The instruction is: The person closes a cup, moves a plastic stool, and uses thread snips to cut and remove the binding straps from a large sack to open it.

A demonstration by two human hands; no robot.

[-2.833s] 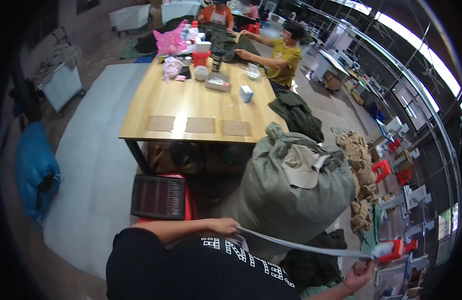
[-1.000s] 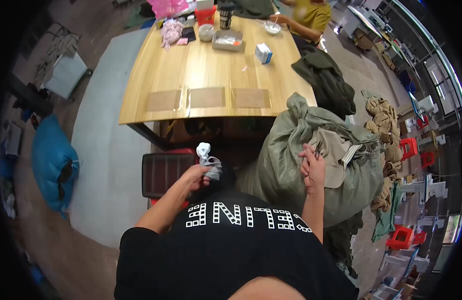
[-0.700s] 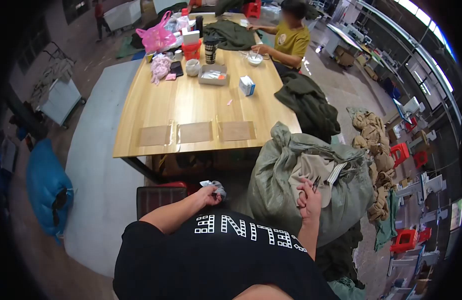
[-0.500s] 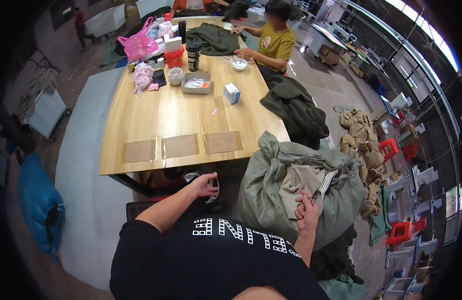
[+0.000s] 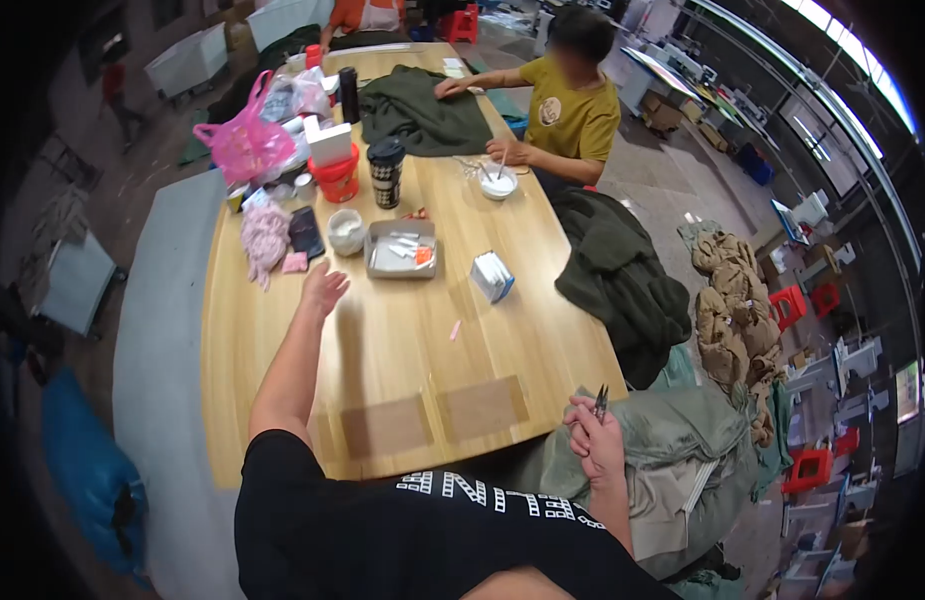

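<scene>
My left hand (image 5: 325,288) reaches over the wooden table (image 5: 402,340), fingers spread, with nothing visible in it. It is just short of a round white pot (image 5: 346,233), a dark phone (image 5: 306,233) and a small pink packet (image 5: 295,262). Right of the pot stands a grey open box (image 5: 401,263) with white pieces and an orange one inside. My right hand (image 5: 599,445) is closed around small dark thread snips (image 5: 601,403), blades pointing up. Below that hand is a greenish sack (image 5: 717,425) with beige fabric (image 5: 657,505) on it.
Across the table a person in a yellow shirt (image 5: 572,115) touches dark green cloth (image 5: 422,110) and a white bowl (image 5: 498,183). A patterned cup (image 5: 385,175), red bucket (image 5: 335,178) and pink bag (image 5: 247,135) stand farther back. A dark garment (image 5: 622,270) hangs over the right edge.
My left hand has moved from below the table's front edge to over the tabletop. My right hand has risen slightly, still gripping the snips. The view has come closer to the table.
</scene>
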